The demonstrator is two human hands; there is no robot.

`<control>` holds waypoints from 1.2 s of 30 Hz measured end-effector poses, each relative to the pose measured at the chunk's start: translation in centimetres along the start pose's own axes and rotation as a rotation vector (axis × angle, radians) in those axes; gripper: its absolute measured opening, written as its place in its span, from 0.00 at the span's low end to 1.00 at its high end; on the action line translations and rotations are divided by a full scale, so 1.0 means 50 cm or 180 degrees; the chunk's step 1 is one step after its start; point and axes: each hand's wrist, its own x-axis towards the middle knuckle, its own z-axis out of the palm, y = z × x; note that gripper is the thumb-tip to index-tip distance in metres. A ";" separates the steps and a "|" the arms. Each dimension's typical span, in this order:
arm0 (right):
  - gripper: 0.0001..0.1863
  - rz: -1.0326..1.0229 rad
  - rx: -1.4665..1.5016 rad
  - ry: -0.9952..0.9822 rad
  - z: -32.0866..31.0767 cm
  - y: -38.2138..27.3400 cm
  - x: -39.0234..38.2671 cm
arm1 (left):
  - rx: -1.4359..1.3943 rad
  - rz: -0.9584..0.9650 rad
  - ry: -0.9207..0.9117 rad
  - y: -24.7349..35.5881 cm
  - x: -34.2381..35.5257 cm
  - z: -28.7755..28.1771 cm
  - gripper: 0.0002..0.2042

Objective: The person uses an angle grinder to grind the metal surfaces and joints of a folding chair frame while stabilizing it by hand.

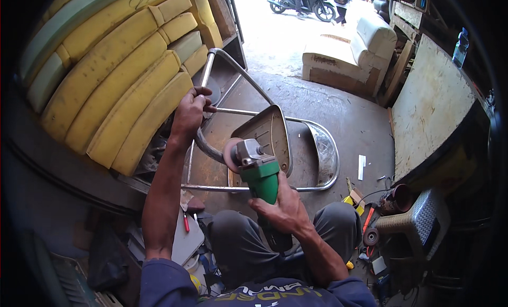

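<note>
My right hand (286,207) is wrapped around the green body of an angle grinder (263,182), held over my knees. Its reddish-brown disc (231,154) lies up against the bent dark end of a metal chair frame (209,148); whether disc and tube touch, I cannot tell. Further up the same bent tube, my left hand (191,110) closes its fingers on the frame. The frame is shiny tubing with rust-stained parts and lies on the floor. A brownish seat or back panel (262,128) and a curved chrome plate (320,148) sit within it.
Yellow foam pads (116,95) are stacked along the left. A worn white armchair (344,56) stands by the bright doorway, with a motorbike (304,1) outside. At right are a leaning board (431,101), a woven-pattern stool (418,217) and scattered tools. A red-handled screwdriver (186,223) lies at left.
</note>
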 end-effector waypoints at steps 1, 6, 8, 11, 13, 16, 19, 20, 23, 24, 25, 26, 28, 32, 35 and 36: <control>0.43 -0.0026 0.0006 -0.0027 0.001 -0.012 -0.005 | 0.0013 0.0014 0.0003 0.000 -0.004 0.001 0.13; 0.45 0.0841 -0.0228 0.0142 -0.018 0.069 -0.012 | 0.0190 0.0057 0.0032 0.018 -0.017 0.008 0.14; 0.42 0.0752 -0.0180 0.0098 -0.021 0.072 -0.008 | 0.0143 0.0039 0.0053 0.011 -0.015 0.005 0.14; 0.41 0.0264 -0.0165 -0.0103 -0.024 0.028 0.016 | 0.0130 0.0022 0.0036 -0.002 -0.011 0.003 0.14; 0.42 -0.0152 -0.0225 -0.0343 -0.033 -0.022 0.031 | 0.0233 0.0060 0.0075 0.003 -0.016 -0.006 0.14; 0.42 0.0419 -0.0166 -0.0406 -0.077 0.010 0.038 | 0.0254 0.0093 0.0045 0.005 -0.018 -0.002 0.14; 0.44 0.0842 -0.1100 -0.0358 -0.100 0.070 0.058 | 0.0248 0.0088 0.0094 0.012 -0.026 0.006 0.13; 0.44 0.0841 -0.1272 -0.0342 -0.101 0.083 0.063 | 0.0202 0.0069 0.0107 0.012 -0.024 0.009 0.13; 0.44 0.0537 -0.1037 -0.0452 -0.101 0.057 0.069 | 0.0062 0.0034 0.0197 0.006 -0.024 0.000 0.12; 0.44 0.0381 -0.0732 -0.0587 -0.109 0.028 0.075 | 0.0040 0.0043 0.0202 0.006 -0.025 -0.004 0.12; 0.44 0.0223 -0.0426 -0.0720 -0.108 0.013 0.078 | 0.0098 0.0055 0.0112 -0.003 -0.022 -0.010 0.12; 0.43 0.0115 -0.0147 -0.0737 -0.097 0.023 0.084 | 0.0157 0.0066 0.0026 -0.017 -0.017 -0.019 0.11; 0.45 0.0039 -0.0027 -0.0688 -0.099 0.063 0.085 | 0.0136 0.0152 -0.0094 -0.029 -0.004 -0.025 0.11; 0.47 0.1061 -0.0929 -0.0363 -0.113 0.153 0.055 | 0.0034 0.0004 0.0151 0.018 -0.025 0.016 0.12; 0.48 0.1201 -0.1024 -0.0242 -0.094 0.169 0.041 | -0.0094 -0.0052 0.0225 0.019 -0.026 0.010 0.12; 0.47 0.1047 -0.0893 -0.0203 -0.085 0.152 0.034 | -0.0103 -0.0056 0.0234 0.018 -0.023 0.004 0.12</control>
